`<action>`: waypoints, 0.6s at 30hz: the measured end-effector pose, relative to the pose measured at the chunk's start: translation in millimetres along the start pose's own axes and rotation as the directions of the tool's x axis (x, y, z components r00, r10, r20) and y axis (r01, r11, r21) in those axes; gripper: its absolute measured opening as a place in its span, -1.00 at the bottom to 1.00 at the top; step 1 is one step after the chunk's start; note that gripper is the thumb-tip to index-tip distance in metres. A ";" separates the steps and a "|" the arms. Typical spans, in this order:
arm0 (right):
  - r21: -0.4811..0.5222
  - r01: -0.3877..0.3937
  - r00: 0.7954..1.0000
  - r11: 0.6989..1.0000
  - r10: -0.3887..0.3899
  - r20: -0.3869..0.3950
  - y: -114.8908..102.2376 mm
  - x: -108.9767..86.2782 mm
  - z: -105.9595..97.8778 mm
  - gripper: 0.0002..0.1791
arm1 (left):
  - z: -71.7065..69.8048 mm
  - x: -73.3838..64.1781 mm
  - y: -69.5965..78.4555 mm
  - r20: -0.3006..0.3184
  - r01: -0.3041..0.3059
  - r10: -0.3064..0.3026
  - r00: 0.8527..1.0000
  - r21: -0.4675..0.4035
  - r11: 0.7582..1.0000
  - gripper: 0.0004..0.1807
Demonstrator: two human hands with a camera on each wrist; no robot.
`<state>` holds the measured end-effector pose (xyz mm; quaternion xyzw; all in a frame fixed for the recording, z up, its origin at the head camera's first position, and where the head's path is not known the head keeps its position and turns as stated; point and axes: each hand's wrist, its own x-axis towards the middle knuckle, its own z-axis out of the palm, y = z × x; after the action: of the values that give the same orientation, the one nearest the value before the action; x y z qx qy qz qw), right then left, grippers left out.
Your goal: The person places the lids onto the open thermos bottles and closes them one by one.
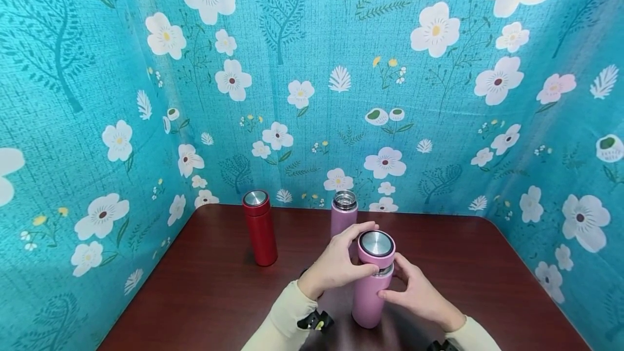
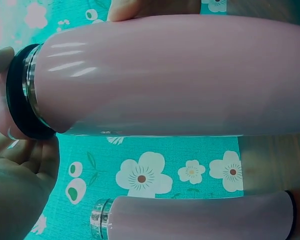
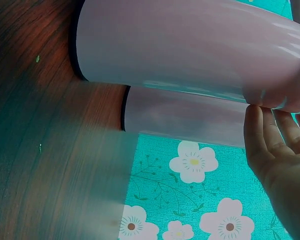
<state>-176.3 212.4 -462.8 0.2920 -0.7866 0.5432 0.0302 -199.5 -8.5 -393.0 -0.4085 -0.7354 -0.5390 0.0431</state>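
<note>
A pink thermos bottle (image 1: pixel 368 302) stands upright on the table, close to me. Its pink lid (image 1: pixel 376 259), with a steel disc on top, sits at the neck, and a strip of steel neck shows below it. My left hand (image 1: pixel 338 264) holds the lid between thumb and fingers. On the other side my right hand (image 1: pixel 421 294) grips the upper body of the bottle. In the left wrist view, a black ring (image 2: pixel 21 95) lies between lid and steel rim. Just behind stands a purple thermos bottle (image 1: pixel 343 218) with no lid and its steel mouth bare.
Farther left a red thermos bottle (image 1: pixel 260 232) stands upright with its lid on. The dark wooden table (image 1: pixel 205 280) ends at a blue flowered cloth (image 1: pixel 302 140), which hangs at the back and both sides.
</note>
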 end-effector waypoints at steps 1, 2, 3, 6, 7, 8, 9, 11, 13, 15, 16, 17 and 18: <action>0.000 -0.002 1.000 1.000 0.002 -0.001 -0.3 0.0 -0.1 -0.22 | 0.0 0.2 -0.5 0.001 -0.008 0.008 1.000 0.009 1.000 -0.24; 0.000 0.001 1.000 1.000 -0.001 0.000 -0.6 0.1 -0.2 -0.22 | 0.2 0.4 -1.1 0.000 -0.018 0.018 1.000 0.015 1.000 -0.25; -0.001 0.005 1.000 1.000 -0.005 0.000 -0.9 0.0 -0.4 -0.22 | 0.4 0.6 -1.6 -0.001 -0.027 0.027 1.000 0.022 0.999 -0.26; 0.011 0.017 1.000 1.000 -0.017 0.010 -2.2 0.0 -0.6 -0.24 | 0.5 0.5 -1.7 -0.006 -0.046 0.046 0.999 0.027 0.999 -0.28; 0.016 0.021 1.000 1.000 -0.021 0.014 -2.7 -0.1 -0.7 -0.26 | 0.3 0.6 -1.3 -0.006 -0.050 0.050 0.999 0.026 0.998 -0.28; 0.018 0.026 0.999 0.999 -0.027 0.017 -3.1 -0.3 -0.7 -0.27 | 0.4 0.8 -1.3 -0.006 -0.052 0.052 0.999 0.026 0.998 -0.28; 0.021 0.024 1.000 0.999 -0.024 0.019 -3.4 -0.5 -0.8 -0.28 | 0.2 0.8 -1.1 -0.005 -0.053 0.053 0.999 0.028 0.998 -0.28; 0.026 0.023 0.999 0.999 -0.023 0.023 -3.4 -1.0 -0.9 -0.29 | -0.2 0.5 -0.7 -0.002 -0.057 0.057 0.998 0.043 0.997 -0.28; 0.020 0.025 0.999 0.999 -0.026 0.023 -2.8 -1.2 -1.1 -0.26 | -0.6 0.3 -0.3 0.008 -0.056 0.056 0.998 0.050 0.997 -0.27; 0.016 0.022 1.000 1.000 -0.022 0.019 -1.5 -1.1 -1.4 -0.23 | -0.8 0.1 -0.1 0.017 -0.056 0.055 0.998 0.060 0.997 -0.27; 0.015 0.024 1.000 1.000 -0.025 0.019 -0.8 -0.9 -1.4 -0.21 | -0.7 0.1 -0.1 0.019 -0.058 0.057 0.998 0.063 0.996 -0.27; 0.012 0.026 1.000 1.000 -0.026 0.018 -0.2 -0.7 -1.3 -0.20 | -0.5 0.1 -0.3 0.021 -0.053 0.051 0.998 0.060 0.997 -0.27; 0.010 0.028 0.999 1.000 -0.028 0.018 0.2 -0.8 -1.2 -0.20 | -0.4 0.0 -0.6 0.021 -0.053 0.051 0.998 0.064 0.997 -0.27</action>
<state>-176.0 213.8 -462.8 0.3082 -0.7799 0.5440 0.0292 -200.0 -8.9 -393.3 -0.4310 -0.7420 -0.5096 0.0631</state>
